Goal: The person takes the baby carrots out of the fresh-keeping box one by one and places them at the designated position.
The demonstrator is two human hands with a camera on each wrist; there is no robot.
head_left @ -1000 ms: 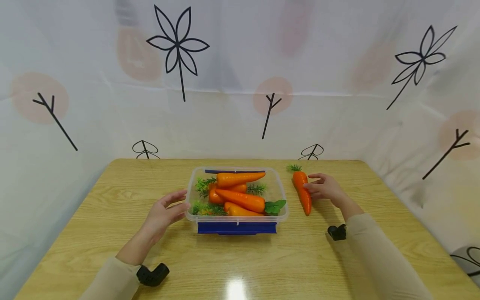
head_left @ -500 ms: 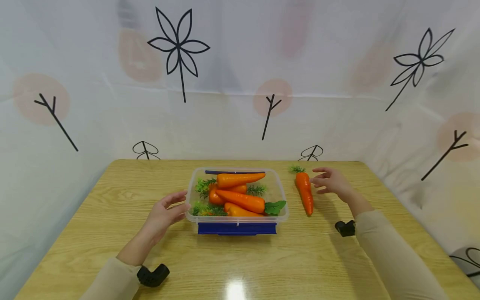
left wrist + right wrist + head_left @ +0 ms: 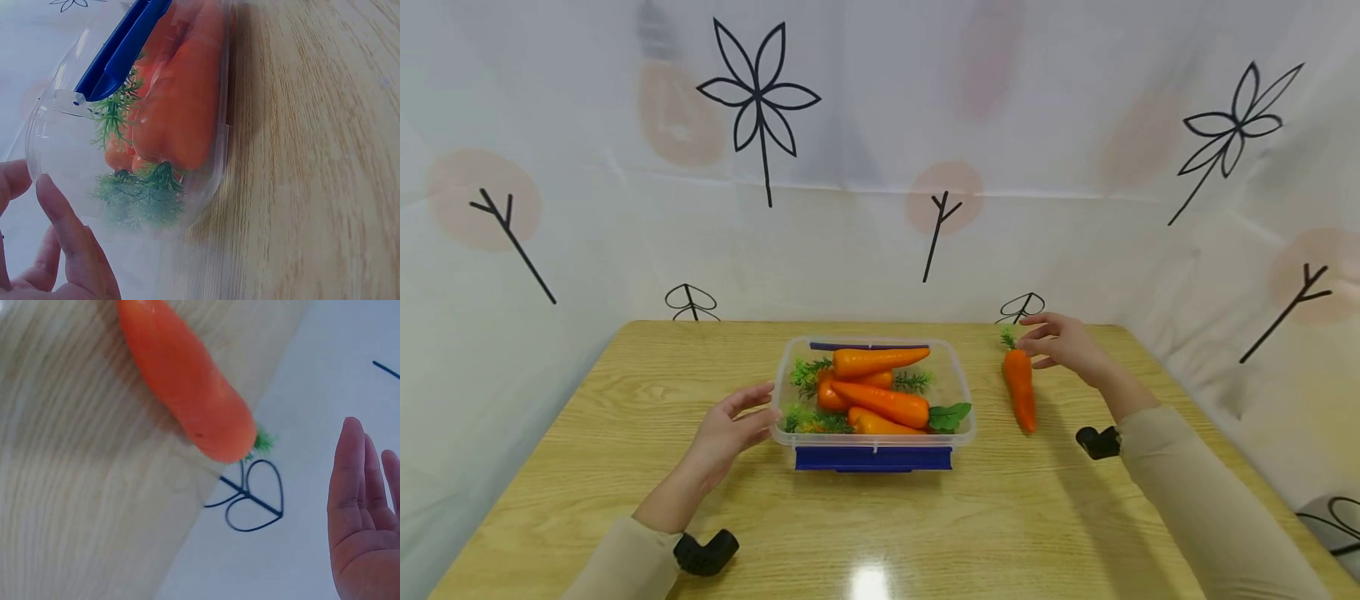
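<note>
A clear plastic box (image 3: 958, 375) with blue clips holds several orange toy carrots (image 3: 880, 402) with green tops. My left hand (image 3: 730, 429) stays at the box's left end, its relaxed fingertips right at the rim; in the left wrist view the fingers (image 3: 65, 231) reach the box's clear corner. One more carrot (image 3: 1020, 387) lies on the table to the right of the box, its leafy end pointing away from me. Beside that end is my right hand (image 3: 1063, 346), fingertips at the top of the carrot. The right wrist view shows its fingers (image 3: 350, 469) nearly straight.
The box and the loose carrot stand on a wooden table (image 3: 880, 517). A pale cloth (image 3: 865, 250) printed with plant drawings hangs behind the table's far edge and along the sides.
My right hand has moved from the loose carrot's side to its leafy end, farther from me. That carrot has shifted slightly right and turned more upright in view. My left hand has stayed put.
</note>
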